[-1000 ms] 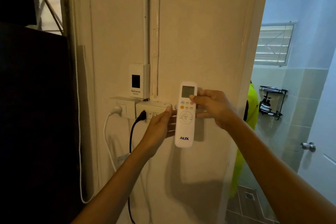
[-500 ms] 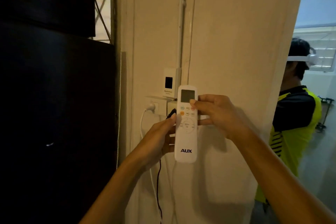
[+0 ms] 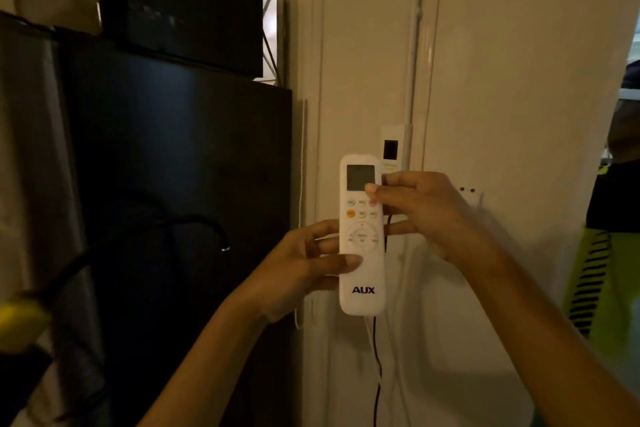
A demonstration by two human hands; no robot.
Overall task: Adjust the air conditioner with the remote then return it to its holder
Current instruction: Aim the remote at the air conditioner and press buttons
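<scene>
The grip is two-handed: the remote (image 3: 362,236) is held by left hand (image 3: 304,270) and right hand (image 3: 426,215); light, rigid, smooth plastic, best gripped mid-body.

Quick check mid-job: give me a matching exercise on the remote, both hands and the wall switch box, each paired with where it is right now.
Things:
1. AUX remote
2. left hand
3. right hand
4. white switch box

Places:
a. thumb at the remote's top buttons
b. on the wall, above the remote
c. upright between both hands
d. gripping the remote's lower left edge

Pairs: 1-c, 2-d, 3-a, 4-b
</scene>
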